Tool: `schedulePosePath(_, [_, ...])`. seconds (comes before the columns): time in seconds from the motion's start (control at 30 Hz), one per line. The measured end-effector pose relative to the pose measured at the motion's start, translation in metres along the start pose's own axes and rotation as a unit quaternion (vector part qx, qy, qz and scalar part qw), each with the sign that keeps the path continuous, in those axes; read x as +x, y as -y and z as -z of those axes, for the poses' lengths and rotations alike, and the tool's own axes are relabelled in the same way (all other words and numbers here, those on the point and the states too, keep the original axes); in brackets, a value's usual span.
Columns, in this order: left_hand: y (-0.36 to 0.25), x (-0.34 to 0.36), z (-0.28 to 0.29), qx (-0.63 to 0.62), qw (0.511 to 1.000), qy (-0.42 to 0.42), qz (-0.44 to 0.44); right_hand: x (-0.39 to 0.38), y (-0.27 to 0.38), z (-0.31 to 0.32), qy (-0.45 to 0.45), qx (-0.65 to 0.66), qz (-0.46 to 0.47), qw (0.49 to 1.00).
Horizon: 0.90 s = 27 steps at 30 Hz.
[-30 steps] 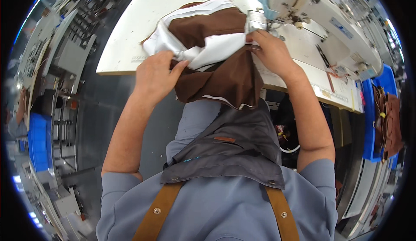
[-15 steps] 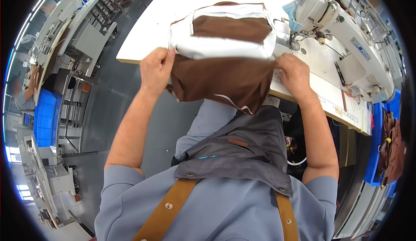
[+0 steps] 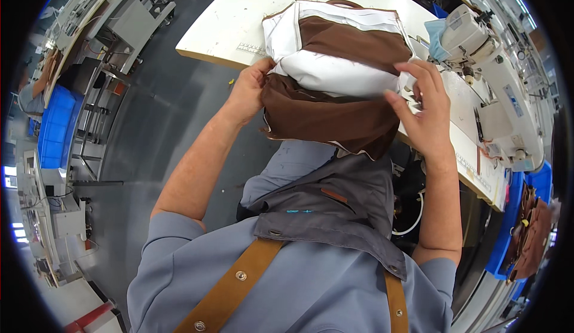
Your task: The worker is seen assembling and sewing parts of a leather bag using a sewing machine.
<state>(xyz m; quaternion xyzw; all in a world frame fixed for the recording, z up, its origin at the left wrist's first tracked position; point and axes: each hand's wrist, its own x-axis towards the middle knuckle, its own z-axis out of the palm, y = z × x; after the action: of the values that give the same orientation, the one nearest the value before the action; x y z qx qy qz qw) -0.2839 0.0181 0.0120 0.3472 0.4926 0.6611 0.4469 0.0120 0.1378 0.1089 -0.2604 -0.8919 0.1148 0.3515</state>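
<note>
The left hand [image 3: 247, 93] grasps the left side of a brown-and-white fabric piece [image 3: 332, 119], its thumb and fingers pinched together where the white part meets the lower brown panel. The right hand [image 3: 427, 107] is loosely spread at the piece's right side, its thumb and fingers parted with a gap between them; whether its fingertips touch the cloth is hard to tell. The piece lies partly on the white tabletop [image 3: 218, 25], its far half resting there with a brown panel framed in white, while the lower brown panel sags over the near edge above the person's lap. A brown loop [image 3: 345, 2] shows at its far edge. Right of the piece stands a white sewing machine [image 3: 505, 102] with a light-blue cloth [image 3: 436, 38] hanging on its head. A dark slender tool [image 3: 478, 125] and a narrow brown strip [image 3: 478, 160] lie near the machine. Beyond the tabletop's right end, a blue bin [image 3: 497, 258] holds brown pieces [image 3: 532, 237]. The person wears a grey apron [image 3: 329, 231] with tan straps [image 3: 230, 282].
</note>
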Motion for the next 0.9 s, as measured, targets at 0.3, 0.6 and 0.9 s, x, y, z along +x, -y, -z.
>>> schedulePosePath(0.3, [0.014,0.011,-0.02,0.068,0.991,0.059,-0.102,0.058,0.024,-0.061,0.063,-0.094,0.223,0.968])
schedulePosePath(0.6, [0.013,0.018,-0.04,0.079,0.984,0.057,-0.147,0.063,0.019,-0.073,0.082,-0.043,0.187,0.978])
schedulePosePath(0.9, [0.03,0.025,-0.068,-0.108,0.979,0.049,-0.167,0.063,0.016,-0.078,0.027,0.075,0.15,0.985])
